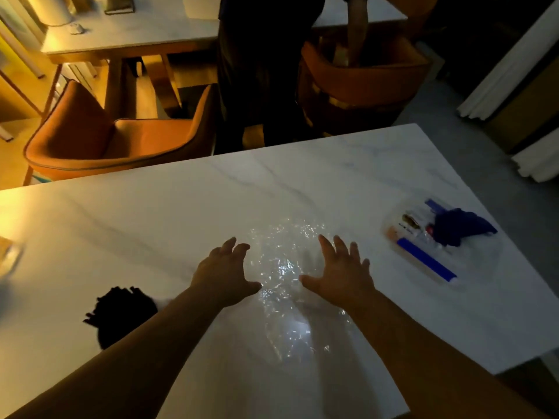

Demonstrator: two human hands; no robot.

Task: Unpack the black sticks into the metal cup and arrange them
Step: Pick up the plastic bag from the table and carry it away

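We hold both hands out over the white desk (302,182). Our left hand (225,267) is spread, with its fingers a little bent, and it holds nothing. Our right hand (341,273) is spread wide too, with its fingers straight, and it also holds nothing. Between the two hands lies a crinkly sheet of clear plastic (284,331). It shines in the light. Our right hand is partly over its edge, but we cannot tell if either hand touches it.

The black sticks (121,313) lie in a dark heap on the desk, to the left of the plastic. Our left arm goes across part of the heap and hides it. Some stick ends poke out on the left side.

At the far left edge of the desk there is a blurry, shiny thing (9,255). We cannot tell what it is.

On the right side of the desk, well apart from the sticks, lies a clear packet (417,237) with blue parts.

Across the desk a person (257,71) in dark clothes stands between two orange chairs (106,137).
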